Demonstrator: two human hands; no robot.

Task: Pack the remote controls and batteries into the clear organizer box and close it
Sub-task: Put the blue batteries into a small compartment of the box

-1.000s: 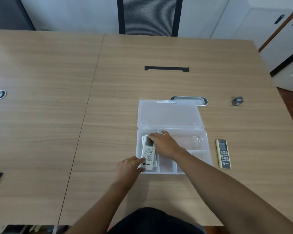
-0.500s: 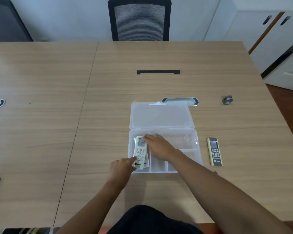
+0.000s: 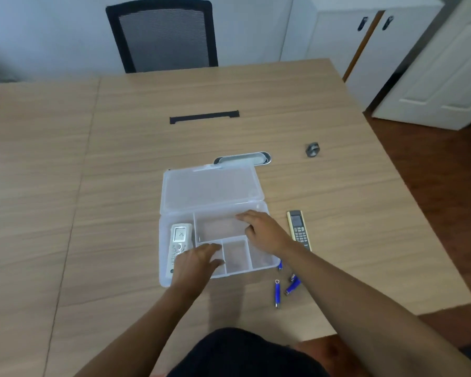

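The clear organizer box [image 3: 164, 240] lies open on the wooden table, its lid [image 3: 210, 187] folded back flat. A white remote [image 3: 180, 238] lies in the box's long left compartment. My left hand [image 3: 195, 263] rests over the remote's lower end and the box's front, fingers spread. My right hand [image 3: 264, 229] hovers over the box's right side, fingers apart, holding nothing. A cream and grey remote [image 3: 298, 229] lies on the table just right of the box. Several blue batteries [image 3: 277, 293] lie on the table at the box's front right corner, partly under my right forearm.
A small grey metal object [image 3: 312, 149] sits at the far right of the table. A silver cable grommet [image 3: 242, 158] lies just behind the lid, a black slot [image 3: 204, 117] farther back. A black mesh chair [image 3: 162, 36] stands at the far edge. White cabinets stand on the right.
The white remote has settled flat into the left compartment. My right hand let go of it and moved right across the box. The view shifted, bringing the blue batteries into sight.
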